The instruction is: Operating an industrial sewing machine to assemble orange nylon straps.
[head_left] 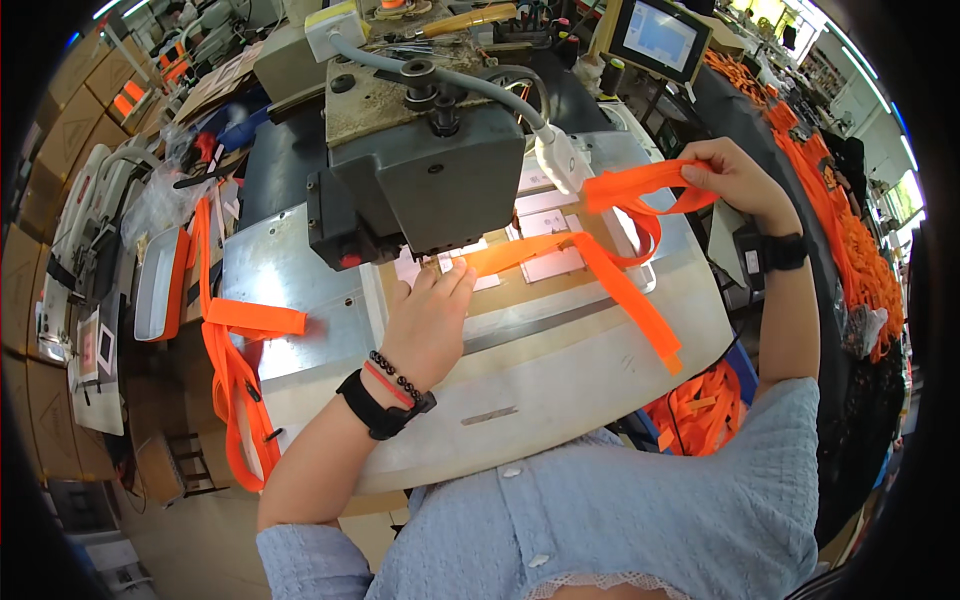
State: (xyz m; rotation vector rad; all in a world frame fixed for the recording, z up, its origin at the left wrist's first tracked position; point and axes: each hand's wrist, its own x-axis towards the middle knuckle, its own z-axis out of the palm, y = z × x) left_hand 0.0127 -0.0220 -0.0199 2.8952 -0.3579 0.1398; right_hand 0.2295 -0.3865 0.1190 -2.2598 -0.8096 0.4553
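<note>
Under the sewing machine head [430, 170], an orange strap [520, 255] lies across a tan template with pale inserts [545, 262]. My left hand [432, 325] is laid on the template, fingers stretched out, its fingertips touching the strap's left end; the needle area is hidden behind the machine head. Up at the right, my right hand [735, 180] pinches a folded orange strap [640, 187] between thumb and fingers. From there a loop hangs down toward the template, and a loose strap end [635, 310] trails over the pale worktable [520, 385].
More orange straps [235, 400] drape over the table's left edge beside an orange-rimmed tray [162, 285]. A white lamp [562, 160] on a grey cable hangs near the template. Behind stands a screen [655, 38]. A blue bin of orange straps [700, 405] sits below right.
</note>
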